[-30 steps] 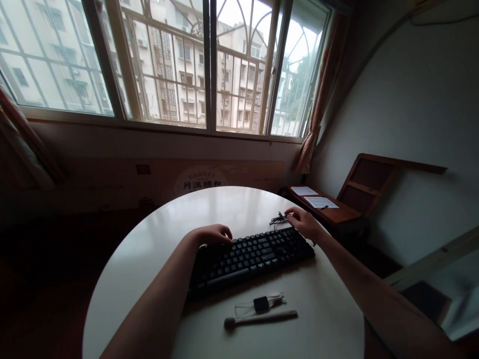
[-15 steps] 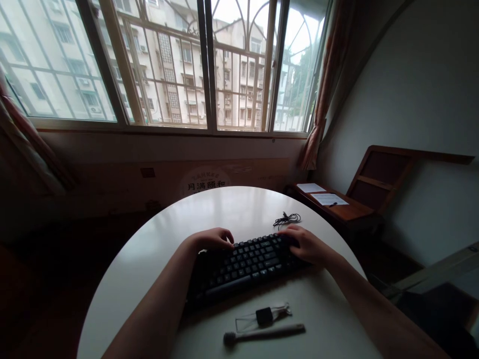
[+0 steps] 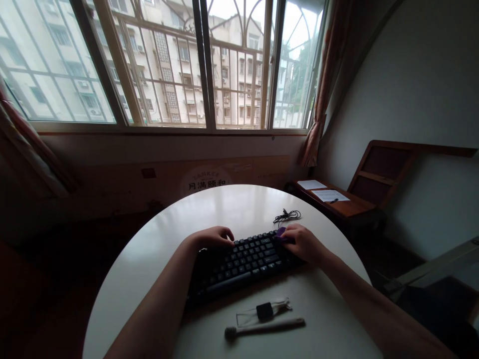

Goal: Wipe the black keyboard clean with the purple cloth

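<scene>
Head view has a dark keyboard slanted across the round white bench. Left hand is curled over its far-left corner, probably to steady it; can't tell if it's actually gripping or just resting. Right hand has a purple thing pinched at the far-right keys, but fingers cover most of it, so no clue on its shape. Cable is bundled beyond the keyboard, likely out of the way. Brush and wire tool lie nearer, probably for easy reach. Left-end keys are lost in shadow.
</scene>
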Demonstrator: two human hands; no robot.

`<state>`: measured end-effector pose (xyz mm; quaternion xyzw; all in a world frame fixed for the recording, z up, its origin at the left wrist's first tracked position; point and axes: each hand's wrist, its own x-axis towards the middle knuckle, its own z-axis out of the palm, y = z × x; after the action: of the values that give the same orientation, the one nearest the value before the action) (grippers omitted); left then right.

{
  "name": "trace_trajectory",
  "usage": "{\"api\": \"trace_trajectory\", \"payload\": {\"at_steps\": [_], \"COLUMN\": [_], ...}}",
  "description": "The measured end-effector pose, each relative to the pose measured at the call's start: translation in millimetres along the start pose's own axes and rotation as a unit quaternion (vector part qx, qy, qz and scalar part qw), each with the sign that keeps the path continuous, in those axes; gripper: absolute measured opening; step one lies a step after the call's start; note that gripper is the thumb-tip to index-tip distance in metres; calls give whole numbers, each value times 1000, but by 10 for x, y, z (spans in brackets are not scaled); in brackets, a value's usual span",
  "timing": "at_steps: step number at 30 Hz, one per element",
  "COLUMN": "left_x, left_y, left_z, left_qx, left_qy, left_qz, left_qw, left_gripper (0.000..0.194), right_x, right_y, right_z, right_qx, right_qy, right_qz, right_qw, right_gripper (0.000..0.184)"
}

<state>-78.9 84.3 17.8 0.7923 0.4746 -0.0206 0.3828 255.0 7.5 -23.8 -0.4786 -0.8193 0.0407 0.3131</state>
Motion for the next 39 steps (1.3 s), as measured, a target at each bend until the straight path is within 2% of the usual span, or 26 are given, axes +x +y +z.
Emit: {"api": "trace_trajectory", "payload": {"at_steps": [4,9,15,23,31,39], "left_x": [3,30,40,44,46,13], "left_y": [-10,-48,-62,-72,-86,-22], "left_z": [-2,1,3,0,-5,-8], "left_qx": [-2,-10,-21,-18,-36,-26], "left_qy": [-2,-4,-6,-4,-12,-10], "left_qz": [4,8,8,11,13,4], "left_qw": [1000,1000,1000,1000,999,1000], "left_gripper": [53,54,54,56,59,57], "right_x": [2,-9,-53,-57,-41,-9], "right_y": [-49,-45,-7,46,103,21], "right_z": [-11,-99,-120,-78,-31,46], "right_qx": [0,-19,-54,-32,-9,-10], "right_qy": [-37,-67,-89,-100,-70,-27], "right_qz": [-55,-73,-61,-47,-62,-56], "right_qw": [998,995,993,993,996,998], "right_gripper": [16,17,20,23,26,24]}}
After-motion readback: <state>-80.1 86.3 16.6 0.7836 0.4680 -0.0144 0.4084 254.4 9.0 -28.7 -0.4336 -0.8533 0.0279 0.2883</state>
